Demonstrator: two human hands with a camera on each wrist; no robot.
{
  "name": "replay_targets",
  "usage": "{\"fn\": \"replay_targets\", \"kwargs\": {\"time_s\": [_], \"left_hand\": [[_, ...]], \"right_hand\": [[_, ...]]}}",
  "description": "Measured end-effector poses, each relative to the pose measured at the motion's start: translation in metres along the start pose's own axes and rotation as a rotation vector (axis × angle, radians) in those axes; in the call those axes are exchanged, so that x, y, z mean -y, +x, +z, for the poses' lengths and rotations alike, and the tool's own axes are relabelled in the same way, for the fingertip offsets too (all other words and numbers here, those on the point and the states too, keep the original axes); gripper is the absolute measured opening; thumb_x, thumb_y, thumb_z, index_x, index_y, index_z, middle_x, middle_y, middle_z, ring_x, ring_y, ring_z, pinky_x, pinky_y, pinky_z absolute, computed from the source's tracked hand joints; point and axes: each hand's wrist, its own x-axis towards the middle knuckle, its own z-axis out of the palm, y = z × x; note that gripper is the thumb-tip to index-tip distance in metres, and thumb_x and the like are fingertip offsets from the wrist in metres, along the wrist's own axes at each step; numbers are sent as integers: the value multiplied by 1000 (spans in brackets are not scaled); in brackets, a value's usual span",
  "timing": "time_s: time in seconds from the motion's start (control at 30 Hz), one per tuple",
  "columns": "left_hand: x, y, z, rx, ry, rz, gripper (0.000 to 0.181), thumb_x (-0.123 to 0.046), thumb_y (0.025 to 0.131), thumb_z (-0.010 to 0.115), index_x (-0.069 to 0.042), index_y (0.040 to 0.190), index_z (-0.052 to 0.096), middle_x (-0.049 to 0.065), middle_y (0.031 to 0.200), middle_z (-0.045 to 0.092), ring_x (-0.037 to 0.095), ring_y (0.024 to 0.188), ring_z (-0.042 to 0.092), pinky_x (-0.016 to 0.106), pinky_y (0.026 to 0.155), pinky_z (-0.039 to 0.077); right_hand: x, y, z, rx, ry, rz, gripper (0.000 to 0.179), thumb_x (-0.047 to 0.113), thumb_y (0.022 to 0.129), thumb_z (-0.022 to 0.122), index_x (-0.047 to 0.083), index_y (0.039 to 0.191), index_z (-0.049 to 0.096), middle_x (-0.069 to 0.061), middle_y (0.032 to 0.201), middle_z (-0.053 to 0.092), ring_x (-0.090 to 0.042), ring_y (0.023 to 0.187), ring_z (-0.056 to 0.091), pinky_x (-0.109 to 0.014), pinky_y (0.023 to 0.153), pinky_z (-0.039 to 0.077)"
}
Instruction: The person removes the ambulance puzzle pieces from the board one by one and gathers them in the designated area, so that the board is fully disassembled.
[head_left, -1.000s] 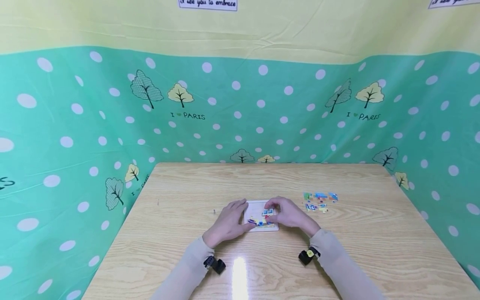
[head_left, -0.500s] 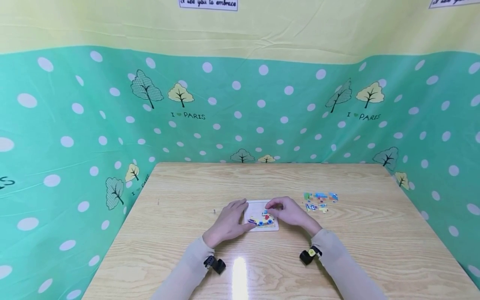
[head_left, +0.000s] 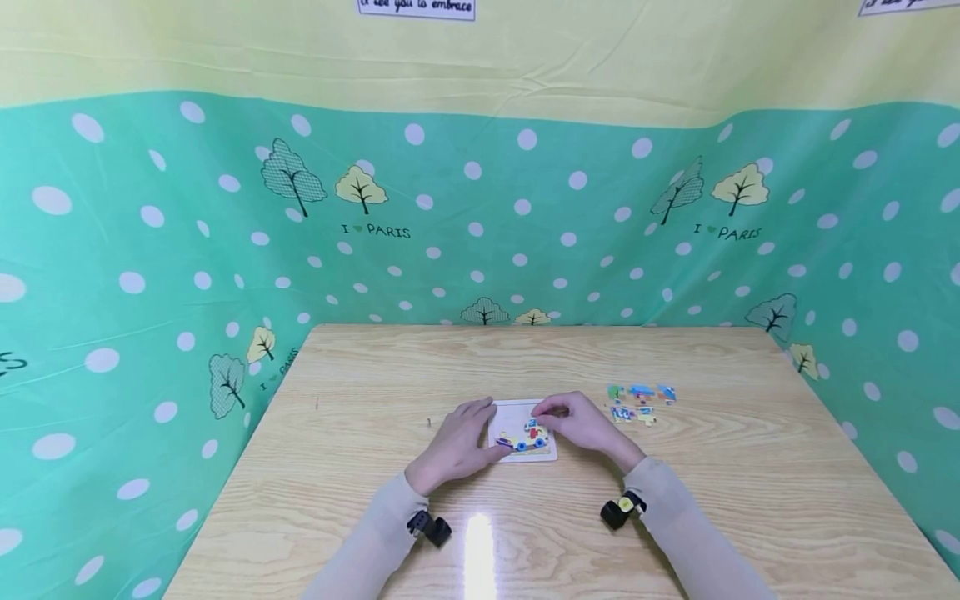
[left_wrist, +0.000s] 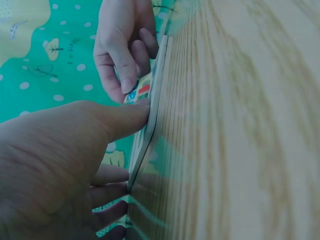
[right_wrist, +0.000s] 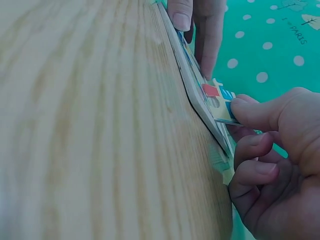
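Observation:
A white puzzle board [head_left: 512, 413] lies on the wooden table. Joined pieces along its front part show a yellow vehicle with blue wheels [head_left: 521, 447], while its back part is bare white. My left hand [head_left: 459, 446] holds the board at its left side, the thumb on the front edge and the fingers along the left edge. Between thumb and forefinger, my right hand [head_left: 579, 425] pinches a jigsaw piece [right_wrist: 216, 102] with red, yellow and blue print. That piece is tilted over the right part of the board, and the fingertips cover part of it.
Several loose jigsaw pieces [head_left: 641, 392] lie in two rows to the right of the board. A tiny grey object [head_left: 429, 422] is left of my left hand. A green dotted cloth [head_left: 480, 225] hangs behind and beside the wooden table [head_left: 420, 358].
The right hand's jigsaw piece has come in against the vehicle picture, uncovering more of the wheels and red part. The right hand has shifted slightly right; the left hand stays in place.

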Motion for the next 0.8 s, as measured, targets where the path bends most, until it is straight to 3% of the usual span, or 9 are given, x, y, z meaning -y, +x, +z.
{"fn": "replay_targets", "kwargs": {"time_s": [0.27, 0.8], "left_hand": [[1, 0, 0, -4, 6, 4, 83, -55, 98, 69, -1, 158, 48, 19, 167, 44, 41, 155, 40, 61, 126, 36], [-1, -1, 0, 3, 1, -8, 84, -55, 98, 70, -1, 159, 47, 18, 169, 42, 40, 156, 39, 60, 128, 33]], "right_hand": [[0, 0, 0, -16, 37, 34, 15, 17, 102, 72, 16, 112, 82, -2, 116, 79, -17, 109, 69, -44, 101, 56], [-8, -10, -11, -48, 8, 49, 15, 18, 103, 70, 15, 113, 81, -6, 124, 77, -24, 118, 70, -53, 107, 55]]}}
